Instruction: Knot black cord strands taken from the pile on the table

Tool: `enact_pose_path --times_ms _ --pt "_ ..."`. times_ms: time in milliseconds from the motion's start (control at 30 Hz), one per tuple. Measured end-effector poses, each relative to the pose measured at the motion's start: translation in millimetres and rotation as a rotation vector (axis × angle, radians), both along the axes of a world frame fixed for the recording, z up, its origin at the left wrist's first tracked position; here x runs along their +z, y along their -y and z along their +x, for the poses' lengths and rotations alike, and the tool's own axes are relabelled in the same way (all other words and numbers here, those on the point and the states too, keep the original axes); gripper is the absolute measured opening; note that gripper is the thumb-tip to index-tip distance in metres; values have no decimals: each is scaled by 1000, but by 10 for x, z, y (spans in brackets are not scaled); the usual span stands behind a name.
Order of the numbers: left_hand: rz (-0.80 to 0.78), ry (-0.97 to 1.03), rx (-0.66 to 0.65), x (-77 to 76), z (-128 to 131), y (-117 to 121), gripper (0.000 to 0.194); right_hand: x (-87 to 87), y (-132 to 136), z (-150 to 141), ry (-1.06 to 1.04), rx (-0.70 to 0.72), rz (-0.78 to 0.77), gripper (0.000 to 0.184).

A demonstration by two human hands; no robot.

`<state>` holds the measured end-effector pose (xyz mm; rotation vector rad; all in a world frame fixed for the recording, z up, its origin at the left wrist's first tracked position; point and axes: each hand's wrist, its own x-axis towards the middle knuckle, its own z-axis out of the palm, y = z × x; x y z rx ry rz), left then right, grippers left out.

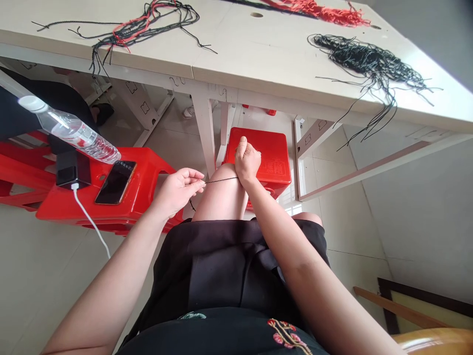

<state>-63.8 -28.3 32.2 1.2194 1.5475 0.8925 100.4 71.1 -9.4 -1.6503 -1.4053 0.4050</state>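
A thin black twisted cord [221, 180] runs across my bare knee between my two hands. My left hand [183, 187] pinches it between thumb and fingertips, and a loose end dangles below that hand. Closed in a fist, my right hand [247, 160] rests at the knee with its thumb up; the cord runs to the underside of this hand, where the fingers hide it. Up on the table, a tangled bundle of black cords [369, 61] hangs over the edge at right. At left lies a bunch of black and red cords [148, 27].
The pale table [251, 59] spans the front. Under it stands a red stool [273, 153]. A second red stool [144, 170] at left bears a water bottle [74, 130], a phone [116, 182] and a black charger [73, 169] with white cable. Red cords [325, 14] lie farther back.
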Motion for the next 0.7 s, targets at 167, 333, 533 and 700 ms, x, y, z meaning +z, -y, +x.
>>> enact_pose_path --times_ms 167,333,533,700 --pt "-20 -25 -4 -29 -19 8 16 -14 5 0 11 3 -4 52" --pt "-11 22 -30 -56 -15 32 14 -18 -2 -2 -23 1 4 53" --pt "-59 91 -76 -6 -3 67 21 -9 -1 -4 -37 -5 -10 54" --pt "-18 85 -5 39 -15 66 22 -18 -5 -4 -54 -12 -11 54"
